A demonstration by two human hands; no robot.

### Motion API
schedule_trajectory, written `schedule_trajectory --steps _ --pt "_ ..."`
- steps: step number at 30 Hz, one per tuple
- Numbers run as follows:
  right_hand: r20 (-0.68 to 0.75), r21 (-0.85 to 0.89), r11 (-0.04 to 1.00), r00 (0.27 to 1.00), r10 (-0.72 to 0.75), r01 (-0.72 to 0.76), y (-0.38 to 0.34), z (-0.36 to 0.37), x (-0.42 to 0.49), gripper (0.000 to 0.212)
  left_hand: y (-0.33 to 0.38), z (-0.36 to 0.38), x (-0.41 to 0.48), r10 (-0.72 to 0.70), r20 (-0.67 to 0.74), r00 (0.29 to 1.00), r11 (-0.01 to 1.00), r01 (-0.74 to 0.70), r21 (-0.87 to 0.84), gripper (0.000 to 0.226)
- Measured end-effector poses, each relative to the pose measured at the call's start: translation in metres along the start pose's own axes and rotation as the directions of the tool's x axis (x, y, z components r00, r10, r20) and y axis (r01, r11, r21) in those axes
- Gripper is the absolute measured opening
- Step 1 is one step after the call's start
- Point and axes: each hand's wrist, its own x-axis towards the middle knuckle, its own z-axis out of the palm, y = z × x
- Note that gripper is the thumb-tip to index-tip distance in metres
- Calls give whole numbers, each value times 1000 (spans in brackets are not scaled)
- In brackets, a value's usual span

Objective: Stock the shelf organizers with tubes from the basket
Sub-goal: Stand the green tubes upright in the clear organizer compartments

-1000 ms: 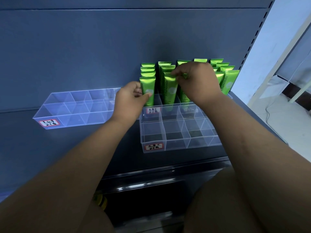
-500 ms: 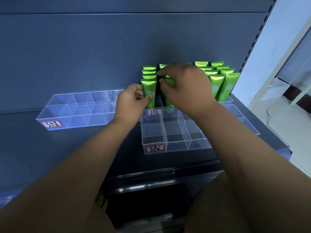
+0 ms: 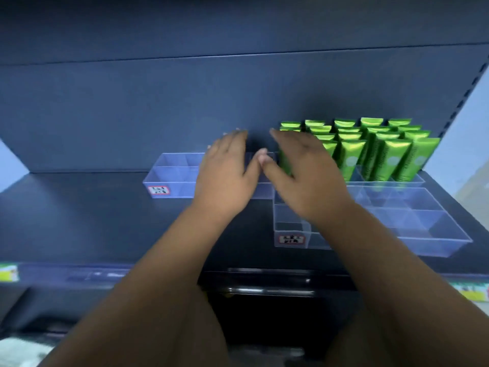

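Several green tubes stand upright in the back rows of a clear divided organizer on the right of the dark shelf. A second clear organizer sits to the left, its cells showing no tubes. My left hand hovers over that left organizer with fingers straight and holds nothing. My right hand is spread flat in front of the leftmost tubes, its fingers straight, and covers some of them. The two thumbs nearly touch. The basket is out of view.
The dark shelf back panel rises close behind the organizers. A shelf front rail with price strips runs below. A dark shiny object sits under the shelf edge between my arms. The shelf upright bounds the right side.
Both hands have let go of the tubes and opened flat. The view has shifted, so shelf and organizers sit further right and higher. The picture is motion-blurred.
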Motion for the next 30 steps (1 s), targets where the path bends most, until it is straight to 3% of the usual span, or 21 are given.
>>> schedule_trajectory --steps 4,7,10,15,20,25,30 --pt "98 85 995 993 -60 51 -61 17 -18 63 -20 -55 -44 -78 15 997 961 71 267 76" --pt "150 124 981 975 -166 148 -125 30 -34 59 -44 -110 -100 -159 -97 983 898 184 400 77" --pt "194 195 939 927 -320 283 -199 49 -54 60 -73 -168 -170 -309 -237 921 781 388 489 78" --pt "252 432 817 819 -516 382 -329 101 -110 60 -117 -250 -304 -525 -413 744 541 667 513 76" --pt "448 515 746 608 -655 423 -410 154 -163 58 -153 -282 -414 -716 -457 528 302 824 479 75" --pt "660 481 822 492 -568 304 -424 221 -195 45 -197 -260 -480 -858 -387 337 191 910 369 71" --pt "833 337 888 341 -435 312 -410 284 -215 33 -246 -223 -526 -956 -260 139 70 964 258 62"
